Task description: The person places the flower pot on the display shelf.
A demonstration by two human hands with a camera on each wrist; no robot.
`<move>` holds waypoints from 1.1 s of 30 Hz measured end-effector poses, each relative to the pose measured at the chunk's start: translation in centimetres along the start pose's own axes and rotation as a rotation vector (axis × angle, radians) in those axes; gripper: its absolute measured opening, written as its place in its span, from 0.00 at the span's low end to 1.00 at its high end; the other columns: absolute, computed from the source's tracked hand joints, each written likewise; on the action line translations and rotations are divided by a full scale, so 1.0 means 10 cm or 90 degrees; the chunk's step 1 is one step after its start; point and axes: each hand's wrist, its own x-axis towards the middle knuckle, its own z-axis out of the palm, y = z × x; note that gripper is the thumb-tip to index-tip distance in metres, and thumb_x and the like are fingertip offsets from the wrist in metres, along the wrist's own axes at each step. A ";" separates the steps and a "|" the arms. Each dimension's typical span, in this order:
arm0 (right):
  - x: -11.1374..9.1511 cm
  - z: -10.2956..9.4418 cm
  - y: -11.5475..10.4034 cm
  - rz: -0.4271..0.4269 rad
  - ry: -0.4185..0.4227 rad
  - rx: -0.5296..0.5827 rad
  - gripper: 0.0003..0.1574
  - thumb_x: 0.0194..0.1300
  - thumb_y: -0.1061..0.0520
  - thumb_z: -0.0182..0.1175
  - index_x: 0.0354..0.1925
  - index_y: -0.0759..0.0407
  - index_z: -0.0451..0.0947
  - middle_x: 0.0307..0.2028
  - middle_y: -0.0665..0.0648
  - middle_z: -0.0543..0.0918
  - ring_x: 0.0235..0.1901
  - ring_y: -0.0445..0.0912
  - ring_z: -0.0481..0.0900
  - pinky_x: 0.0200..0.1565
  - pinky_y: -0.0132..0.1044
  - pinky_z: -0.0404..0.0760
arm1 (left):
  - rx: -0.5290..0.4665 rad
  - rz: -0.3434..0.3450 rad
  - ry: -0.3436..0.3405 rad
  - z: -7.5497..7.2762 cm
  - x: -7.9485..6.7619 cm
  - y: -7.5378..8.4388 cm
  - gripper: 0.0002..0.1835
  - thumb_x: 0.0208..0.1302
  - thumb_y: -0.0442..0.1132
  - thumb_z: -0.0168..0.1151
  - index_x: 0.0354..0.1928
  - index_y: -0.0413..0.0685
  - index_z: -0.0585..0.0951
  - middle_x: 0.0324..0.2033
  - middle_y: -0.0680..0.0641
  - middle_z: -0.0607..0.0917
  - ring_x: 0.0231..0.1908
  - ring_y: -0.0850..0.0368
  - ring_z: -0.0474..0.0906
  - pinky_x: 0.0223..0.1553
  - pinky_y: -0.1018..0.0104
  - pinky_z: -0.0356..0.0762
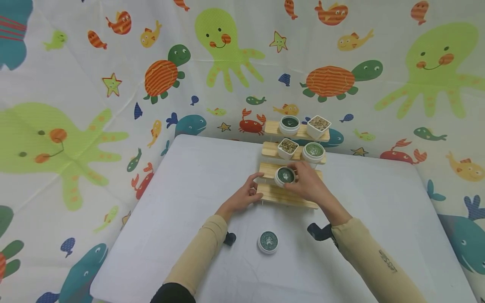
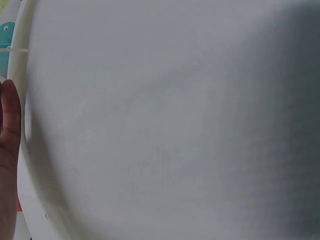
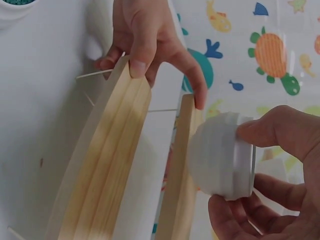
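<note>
My right hand (image 1: 308, 181) holds a small white round pot (image 1: 285, 176) with dark green filling at the second-lowest board of a stepped wooden stand (image 1: 288, 197). In the right wrist view its thumb and fingers pinch the rim of the ribbed pot (image 3: 220, 155), whose base is against or very near the board. At the stand's left end, my left hand (image 1: 243, 196) grips the lowest board with the thumb on its end, while the index finger touches the board above. The left wrist view catches only part of the left hand (image 2: 9, 135).
Upper boards carry a dark green round pot (image 1: 289, 125), two square pots of grainy filling (image 1: 318, 126) (image 1: 288, 148) and a lighter green round pot (image 1: 313, 152). Another green-filled round pot (image 1: 268, 242) stands on the white table (image 1: 182, 198). A sea-animal curtain hangs behind.
</note>
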 end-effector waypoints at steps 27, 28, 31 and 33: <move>0.06 0.04 -0.03 0.029 0.022 0.001 0.38 0.54 0.59 0.69 0.60 0.73 0.67 0.52 0.69 0.70 0.52 0.60 0.72 0.52 0.52 0.75 | -0.008 -0.012 -0.001 0.00 -0.01 0.04 0.36 0.70 0.36 0.58 0.72 0.64 0.52 0.40 0.46 0.68 0.26 0.61 0.66 0.31 0.69 0.66; 0.07 0.05 -0.03 0.030 0.023 0.002 0.38 0.54 0.59 0.69 0.60 0.73 0.67 0.52 0.69 0.70 0.52 0.60 0.72 0.52 0.52 0.75 | -0.007 -0.011 -0.001 0.00 -0.01 0.04 0.36 0.70 0.36 0.57 0.72 0.64 0.52 0.40 0.46 0.68 0.26 0.61 0.66 0.30 0.69 0.66; 0.08 0.05 -0.02 0.034 0.027 0.005 0.38 0.53 0.59 0.69 0.59 0.74 0.67 0.52 0.69 0.70 0.52 0.60 0.71 0.52 0.52 0.75 | -0.007 -0.010 0.000 0.01 -0.01 0.04 0.36 0.70 0.35 0.57 0.72 0.64 0.52 0.40 0.46 0.68 0.26 0.62 0.66 0.31 0.69 0.66; 0.08 0.06 -0.01 0.037 0.028 0.006 0.38 0.53 0.59 0.69 0.59 0.74 0.68 0.52 0.69 0.70 0.52 0.60 0.71 0.52 0.52 0.75 | -0.006 -0.011 -0.001 0.01 -0.01 0.04 0.36 0.70 0.35 0.57 0.73 0.64 0.52 0.40 0.46 0.68 0.26 0.62 0.67 0.31 0.69 0.67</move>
